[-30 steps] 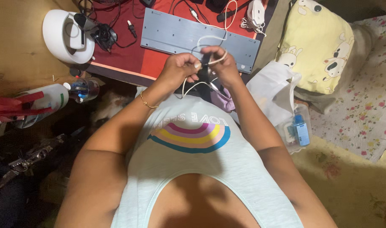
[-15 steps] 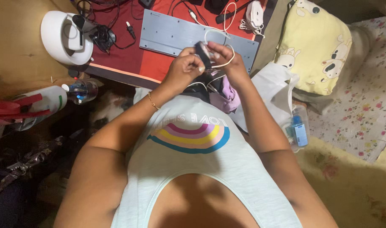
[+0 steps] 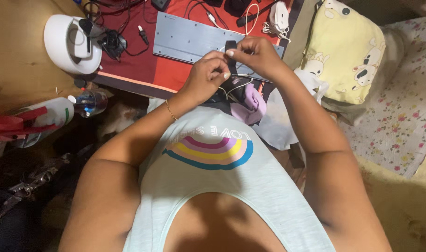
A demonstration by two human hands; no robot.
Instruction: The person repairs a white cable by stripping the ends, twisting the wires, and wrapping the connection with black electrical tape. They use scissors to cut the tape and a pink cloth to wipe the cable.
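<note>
Head view: my left hand (image 3: pixel 204 77) and my right hand (image 3: pixel 256 56) are both raised over the near edge of the bench (image 3: pixel 129 70), fingertips nearly meeting. Between them I pinch a small black device (image 3: pixel 230 46) with a thin white cable (image 3: pixel 234 88) trailing down from it in loops toward my lap. My left grip is closed, thumb and forefinger pressed together on the cable just beside the device. My right grip is clamped on the device itself from above, its fingers curled over it.

A second ago my hands sat lower and nearer my chest, with the cable looping between them. Half a second ago they had risen a little and the black piece showed between the fingers. Now they are higher and further forward, over the grey keyboard (image 3: pixel 189 39), and closer together. I judge from this that I have gone from sorting the cable to fine work at the device's end, where cable and device meet. Whether they are joined I cannot tell, since my fingers hide that spot.

Below my hands lie a purple cloth (image 3: pixel 252 105) and some dark fabric. To the left stand a white round appliance (image 3: pixel 70 44) and a clear plastic bottle (image 3: pixel 89 101), and to the right a yellow pillow with animal prints (image 3: pixel 343 51). None of these has moved.
</note>
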